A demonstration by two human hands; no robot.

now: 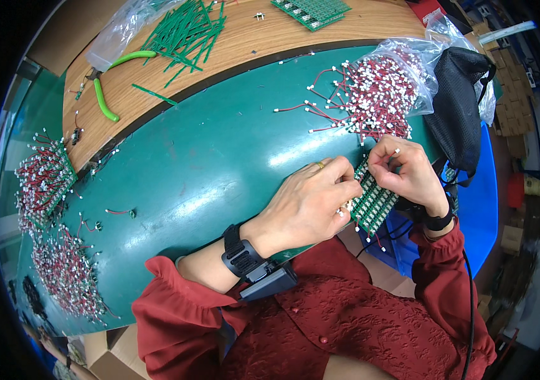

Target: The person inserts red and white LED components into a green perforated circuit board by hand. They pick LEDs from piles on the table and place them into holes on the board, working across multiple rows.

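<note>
A green circuit board panel (374, 204) with rows of small pale parts sits tilted at the table's near right edge. Curled over its left side, my left hand (314, 202) grips it, fingers closed. My right hand (406, 170) is pinched shut just above the panel's upper end. A small white connector (397, 151) shows at those fingers; the rest of that cable is hidden. A few red cables with white ends hang from the panel's lower edge. Just beyond my hands lies a large heap of red cables with white connectors (381, 92), partly in a clear plastic bag.
Green-handled cutters (104, 100) and thin green strips (187, 31) lie on the wooden board at the back. Stacked panels (313, 11) rest there too. Wired boards (45, 180) and a cable pile (67, 272) are at left. A black pouch (463, 107) and blue bin (480, 202) stand right.
</note>
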